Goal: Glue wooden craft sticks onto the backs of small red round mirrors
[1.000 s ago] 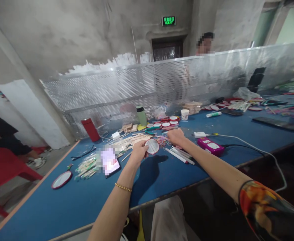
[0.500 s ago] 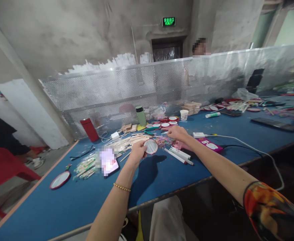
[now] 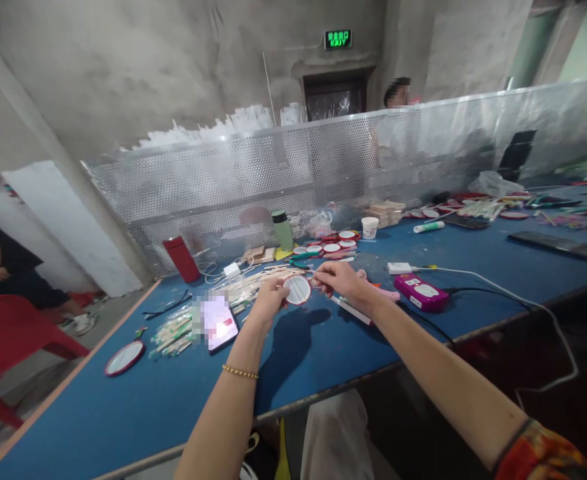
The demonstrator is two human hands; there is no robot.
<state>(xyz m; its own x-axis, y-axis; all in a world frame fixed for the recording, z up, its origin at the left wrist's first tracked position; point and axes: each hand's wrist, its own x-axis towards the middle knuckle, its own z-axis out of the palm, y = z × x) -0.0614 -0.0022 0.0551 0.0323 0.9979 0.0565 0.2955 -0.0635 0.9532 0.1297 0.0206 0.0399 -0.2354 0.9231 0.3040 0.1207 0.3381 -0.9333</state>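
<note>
My left hand (image 3: 269, 300) is closed on the left edge of a small round disc (image 3: 297, 291), pale-faced with a red rim, held tilted above the blue table. My right hand (image 3: 334, 277) is in a pinch at the disc's right edge; what its fingertips hold is too small to make out. Below and behind the right hand are white marker pens (image 3: 351, 310) and a pink object (image 3: 387, 294), partly covered by the wrist. A similar red-rimmed disc (image 3: 125, 358) lies at the table's left, with a small green piece at its top.
Wooden sticks (image 3: 173, 333) in plastic wrapping lie beside a phone (image 3: 219, 323). Further back stand a red bottle (image 3: 181, 259), a green bottle (image 3: 282, 231) and a paper cup (image 3: 370, 228). A purple power strip (image 3: 421, 293) with cables sits right. Behind runs a perforated metal screen (image 3: 213, 180).
My right hand has come back from the pile of coloured bits to the disc's right edge. The left hand, still holding the disc, has shifted slightly left.
</note>
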